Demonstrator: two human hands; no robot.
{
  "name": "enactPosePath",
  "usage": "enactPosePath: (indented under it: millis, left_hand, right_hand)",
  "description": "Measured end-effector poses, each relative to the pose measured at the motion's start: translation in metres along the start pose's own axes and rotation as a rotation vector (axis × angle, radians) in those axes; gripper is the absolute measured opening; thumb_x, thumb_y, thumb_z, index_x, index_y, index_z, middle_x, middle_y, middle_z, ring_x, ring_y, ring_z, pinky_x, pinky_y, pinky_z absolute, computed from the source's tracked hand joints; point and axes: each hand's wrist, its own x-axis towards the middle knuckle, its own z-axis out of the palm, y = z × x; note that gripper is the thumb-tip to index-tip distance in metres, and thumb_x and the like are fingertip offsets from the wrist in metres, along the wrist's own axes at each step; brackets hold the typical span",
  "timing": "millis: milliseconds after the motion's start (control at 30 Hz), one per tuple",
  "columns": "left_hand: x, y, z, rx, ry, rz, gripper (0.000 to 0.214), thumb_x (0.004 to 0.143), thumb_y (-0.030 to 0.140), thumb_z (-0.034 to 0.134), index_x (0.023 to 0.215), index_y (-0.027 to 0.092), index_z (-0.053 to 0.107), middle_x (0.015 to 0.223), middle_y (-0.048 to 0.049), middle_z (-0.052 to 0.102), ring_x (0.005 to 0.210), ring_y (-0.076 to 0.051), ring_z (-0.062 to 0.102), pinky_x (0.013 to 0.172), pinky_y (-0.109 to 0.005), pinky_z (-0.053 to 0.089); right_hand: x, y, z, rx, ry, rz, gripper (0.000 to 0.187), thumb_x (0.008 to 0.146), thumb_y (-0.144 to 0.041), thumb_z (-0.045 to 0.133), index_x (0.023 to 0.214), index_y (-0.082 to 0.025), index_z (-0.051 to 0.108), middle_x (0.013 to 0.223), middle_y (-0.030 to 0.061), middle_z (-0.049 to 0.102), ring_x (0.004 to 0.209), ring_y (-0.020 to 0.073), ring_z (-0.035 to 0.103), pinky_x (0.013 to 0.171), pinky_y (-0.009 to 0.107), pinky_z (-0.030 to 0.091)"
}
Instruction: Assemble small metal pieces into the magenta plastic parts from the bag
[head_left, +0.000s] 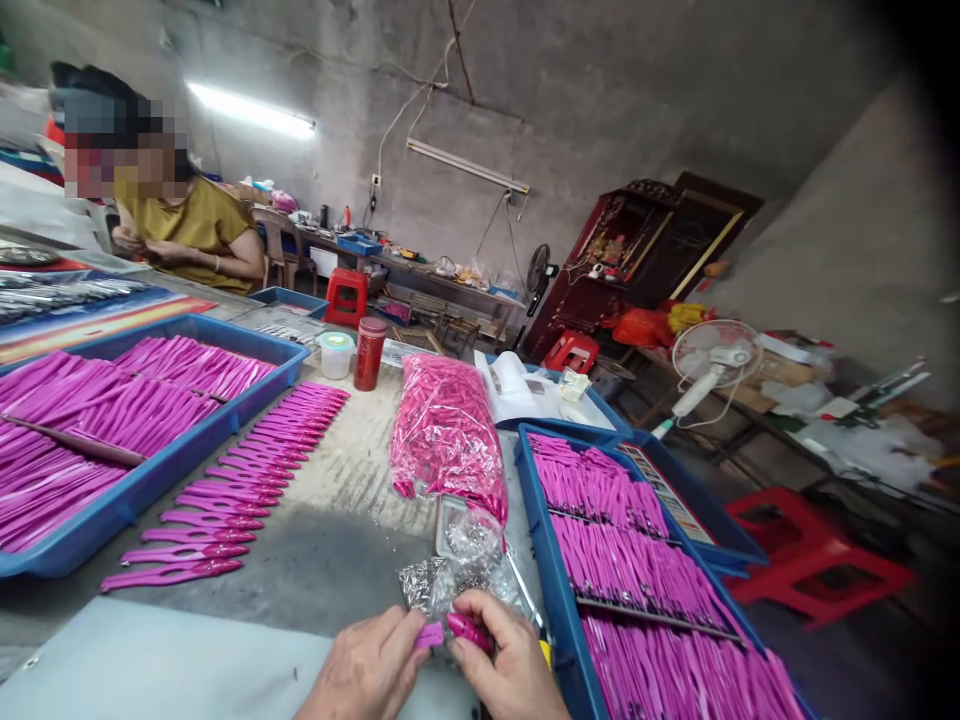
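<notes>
My left hand (pixel 369 658) pinches a flat purple plastic strip (pixel 430 636), most of it hidden by the fingers. Between the thumb and fingers of my right hand (pixel 511 660) is a glossy dark magenta tip piece (pixel 469 631), its rounded end toward the strip. The two pieces are close together but apart. Just beyond my fingers lie small metal parts in a clear plastic bag (pixel 472 545). To the left, a slanting row of slim forked purple pieces with glossy magenta ends (pixel 217 522) lies on the table.
Blue trays of purple strips stand at left (pixel 277 385) and right (pixel 529 500). A bag of pink parts (pixel 448 425), a red jar (pixel 369 353) and a lidded tub (pixel 335 355) stand beyond. A pale sheet (pixel 165 660) lies in front; another person (pixel 202 225) sits at far left.
</notes>
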Motion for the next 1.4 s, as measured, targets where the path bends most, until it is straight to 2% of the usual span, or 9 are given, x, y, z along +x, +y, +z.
enactPosePath:
  millis: [167,500,800,1000,1400]
  left_hand:
    - [-0.002,0.003,-0.001,0.012,-0.063,-0.002,0.017,0.092,0.019,0.031,0.093,0.017,0.048,0.061,0.0013,0.052,0.047,-0.012,0.054,0.044,-0.02,0.043]
    - [0.003,0.01,-0.007,0.042,-0.091,-0.001,0.023,0.094,0.022,0.026,0.089,0.018,0.048,0.059,0.0015,0.053,0.046,-0.012,0.054,0.043,-0.019,0.043]
    - [-0.002,0.008,-0.003,0.038,-0.165,-0.017,0.025,0.094,0.022,0.024,0.092,0.018,0.049,0.061,0.001,0.052,0.048,-0.014,0.055,0.044,-0.022,0.044]
    - [-0.003,0.011,-0.007,0.038,-0.173,0.004,0.027,0.094,0.022,0.023,0.087,0.018,0.049,0.06,0.0019,0.052,0.047,-0.013,0.055,0.043,-0.022,0.041]
    - [-0.005,0.018,-0.01,0.01,-0.376,0.003,0.02,0.091,0.019,0.032,0.078,0.02,0.047,0.063,0.001,0.053,0.052,-0.014,0.055,0.046,-0.023,0.041]
  right_hand:
    - [-0.005,0.0,-0.002,-0.053,-0.068,0.003,0.013,0.069,-0.012,0.055,0.079,-0.018,0.058,0.069,-0.001,0.062,0.061,0.0124,0.056,0.058,0.017,0.043]
    - [-0.011,-0.004,-0.002,-0.044,-0.056,0.017,0.015,0.067,-0.009,0.052,0.076,-0.018,0.058,0.068,-0.001,0.059,0.062,0.0129,0.054,0.058,0.019,0.041]
    - [-0.015,0.0,0.0,-0.032,-0.113,0.01,0.013,0.071,-0.011,0.052,0.08,-0.019,0.058,0.072,-0.0005,0.059,0.067,0.0134,0.055,0.06,0.02,0.041]
    - [-0.017,0.002,-0.001,-0.043,-0.159,-0.002,0.016,0.07,-0.009,0.051,0.081,-0.019,0.057,0.073,-0.0002,0.058,0.068,0.0137,0.056,0.061,0.02,0.042]
    - [-0.017,-0.01,-0.001,-0.087,-0.211,-0.141,0.011,0.079,-0.017,0.051,0.071,-0.019,0.059,0.065,0.0012,0.061,0.06,0.0147,0.056,0.055,0.022,0.042]
